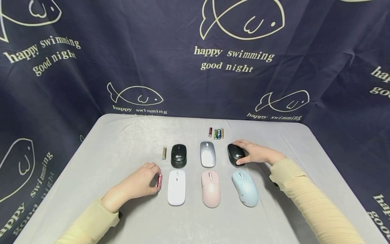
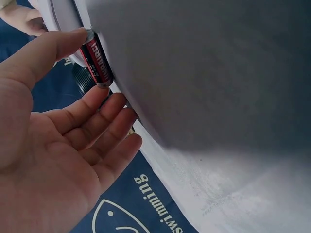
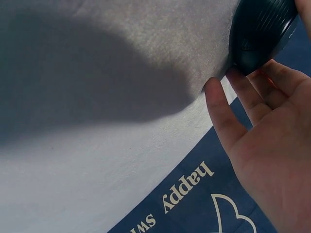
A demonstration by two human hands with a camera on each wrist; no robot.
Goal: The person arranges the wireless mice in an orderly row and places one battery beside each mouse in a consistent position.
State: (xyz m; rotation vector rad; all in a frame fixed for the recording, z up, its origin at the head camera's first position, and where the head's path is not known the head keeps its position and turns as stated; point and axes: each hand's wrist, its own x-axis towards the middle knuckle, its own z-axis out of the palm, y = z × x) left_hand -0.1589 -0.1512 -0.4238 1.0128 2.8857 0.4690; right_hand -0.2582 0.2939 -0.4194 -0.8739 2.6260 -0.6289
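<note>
My left hand (image 1: 138, 181) pinches a red-and-black battery (image 2: 97, 60) end to end between thumb and index finger. In the head view the battery lies just left of a white mouse (image 1: 176, 188). My right hand (image 1: 256, 152) grips a black mouse (image 1: 235, 154) at the right end of the back row, thumb at its near end and fingers at its far end. In the right wrist view that mouse's dark ribbed side (image 3: 262, 31) shows above the fingers. A gold battery (image 1: 164, 153) lies beyond my left hand, beside another black mouse (image 1: 178, 156).
A silver mouse (image 1: 208, 154) sits mid back row. A pink mouse (image 1: 211, 189) and a light blue mouse (image 1: 245, 189) continue the front row. Behind them lie a dark red battery (image 1: 210, 132) and a small group of batteries (image 1: 218, 134). A dark blue fish-print curtain (image 1: 182, 67) surrounds the grey table (image 1: 122, 142).
</note>
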